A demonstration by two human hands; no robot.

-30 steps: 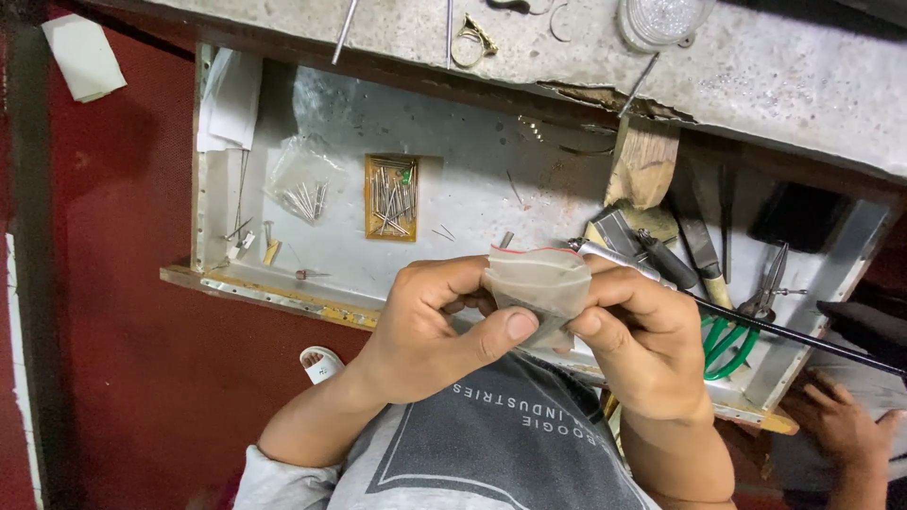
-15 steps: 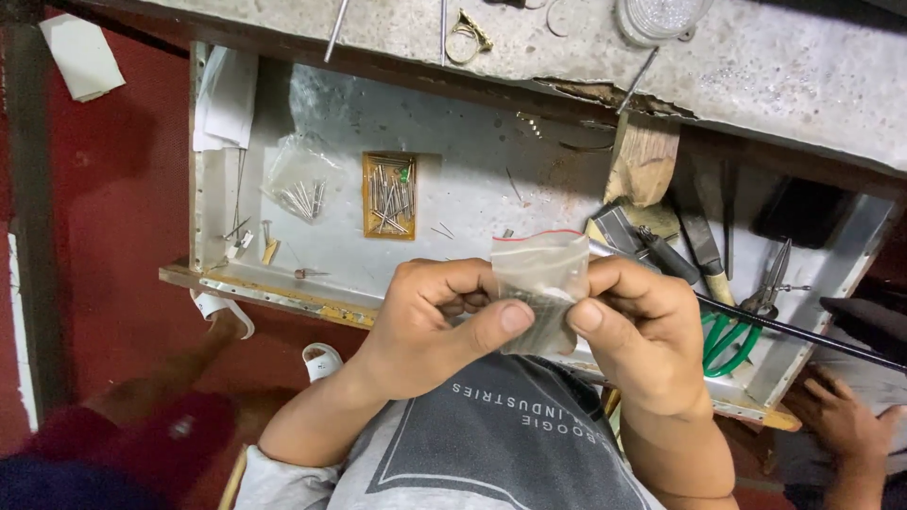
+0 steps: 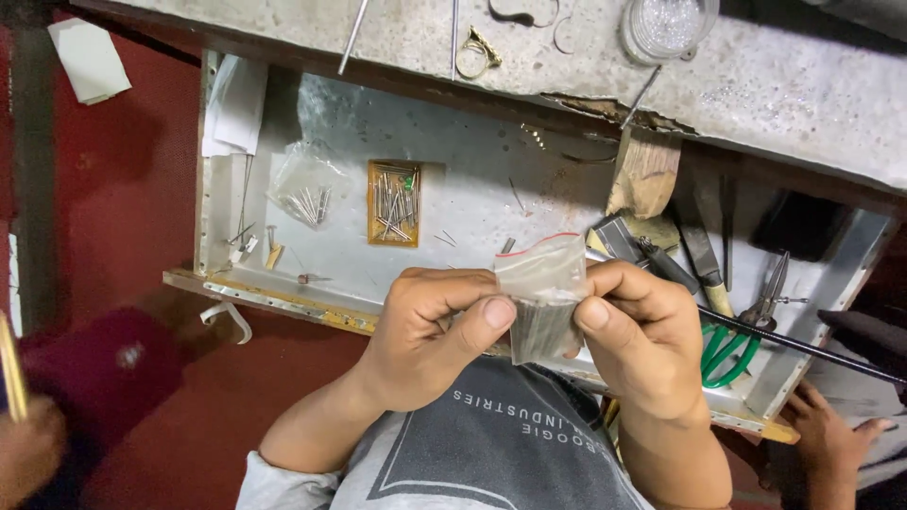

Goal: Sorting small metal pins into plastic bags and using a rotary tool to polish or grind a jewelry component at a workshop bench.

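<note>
Both my hands pinch a small clear zip bag [image 3: 540, 295] with a red strip along its top, held upright over the near edge of a metal-lined drawer [image 3: 472, 170]. My left hand [image 3: 430, 335] grips the bag's left side with thumb and fingers. On the right side, my right hand [image 3: 638, 335] pinches it the same way. The bag looks to hold thin grey metal pieces. Behind it in the drawer lies a small brown tray [image 3: 394, 201] of metal pins and a clear bag [image 3: 304, 194] with more pins.
Pliers with green handles [image 3: 732, 345], a file and other hand tools lie at the drawer's right. A worn grey bench top [image 3: 756, 85] above carries a ring, wires and a clear jar [image 3: 666, 26]. Other people's hands show at lower left [image 3: 28, 444] and lower right [image 3: 831, 434].
The bag has been turned from flat to upright between my fingers. A person in a dark red sleeve has come into the lower left.
</note>
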